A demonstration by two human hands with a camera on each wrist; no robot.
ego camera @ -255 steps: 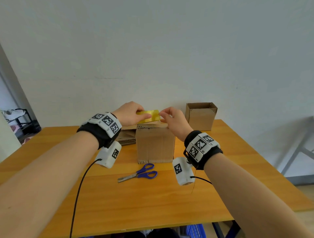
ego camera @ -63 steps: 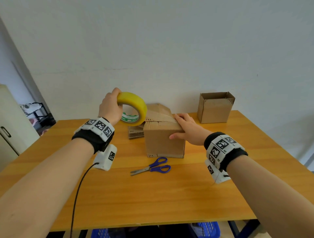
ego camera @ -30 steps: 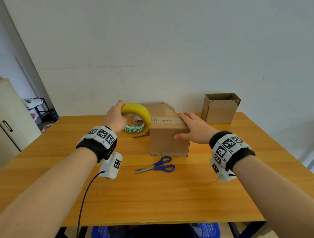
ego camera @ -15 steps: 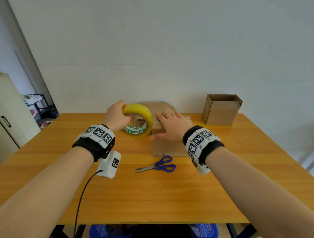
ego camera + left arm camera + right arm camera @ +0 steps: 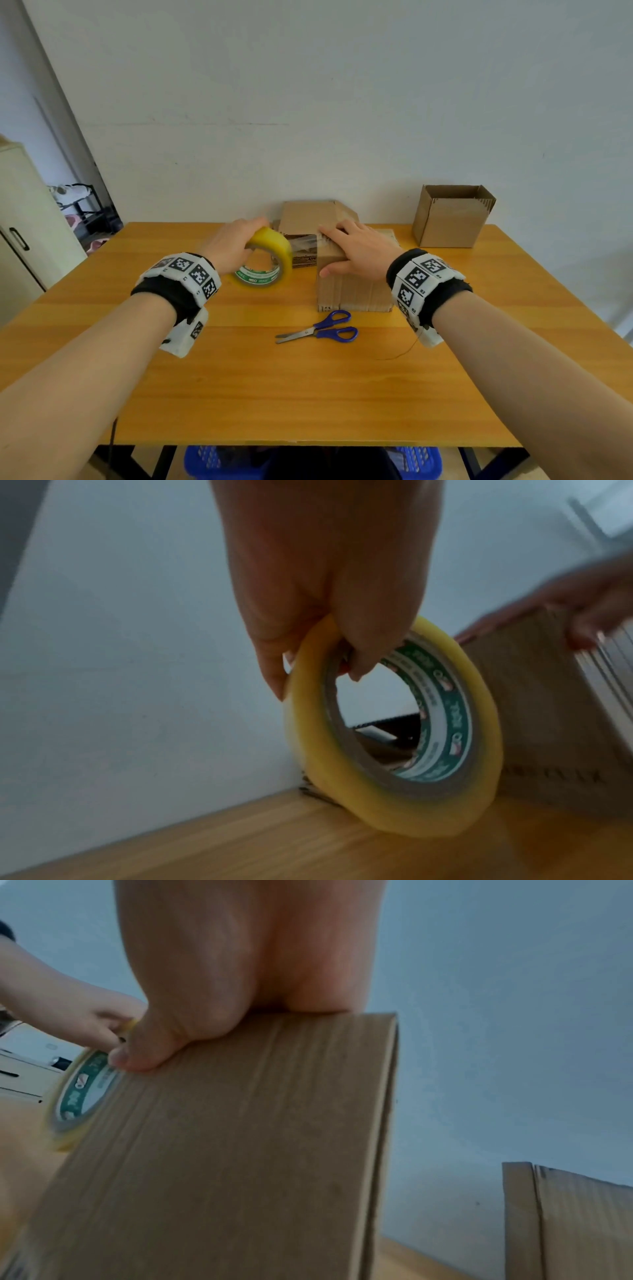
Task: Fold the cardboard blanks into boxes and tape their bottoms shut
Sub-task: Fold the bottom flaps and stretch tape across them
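Left hand point(image 5: 233, 245) grips tape roll point(image 5: 265, 260); right hand point(image 5: 359, 250) presses box point(image 5: 352, 291) top

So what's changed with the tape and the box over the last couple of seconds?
The left hand has brought the tape roll down from above the box to the table on its left side, drawing a strip of tape over the top. The right hand slid from the right edge to press flat on top. Scissors, open box and cardboard stack stayed put.
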